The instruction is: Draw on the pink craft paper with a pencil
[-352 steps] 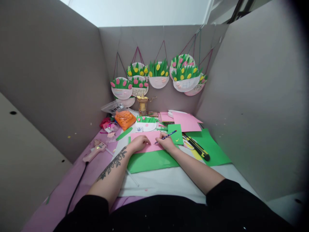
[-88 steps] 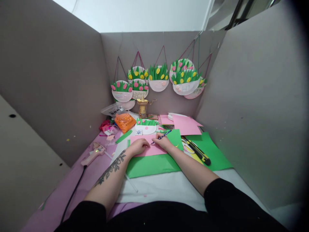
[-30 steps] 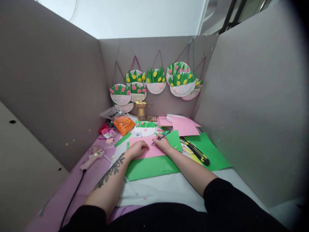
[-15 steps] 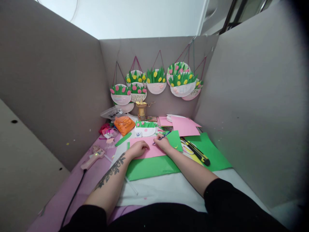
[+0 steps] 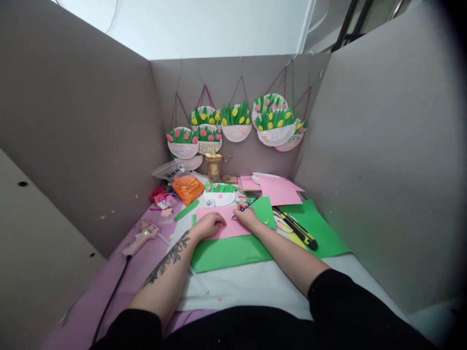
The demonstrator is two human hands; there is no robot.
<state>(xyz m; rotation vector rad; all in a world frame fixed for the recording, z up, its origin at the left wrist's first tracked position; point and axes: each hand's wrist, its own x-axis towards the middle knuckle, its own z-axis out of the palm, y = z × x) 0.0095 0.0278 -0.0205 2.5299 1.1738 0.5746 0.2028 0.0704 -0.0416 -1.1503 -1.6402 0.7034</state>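
A pencil with a dark patterned barrel is pinched in my right hand, its tip down on a sheet of pink paper. On the left part of that sheet rests my left hand, fingers lying on the paper and slightly bent, holding nothing. Green paper lies under the pink sheet, and more green shows beyond my right hand. Just past the pink sheet sits a half-round white paper plate with green paper grass and pink flowers. Any marks on the pink sheet are too small to make out.
A yellow-and-black utility knife lies to the right on green paper. At left are a pink glue gun with a black cord and an orange packet. Decorated plates hang on the grey back panel.
The pencil tip and my right hand have shifted very slightly to the right over the pink paper. My left hand stays in place.
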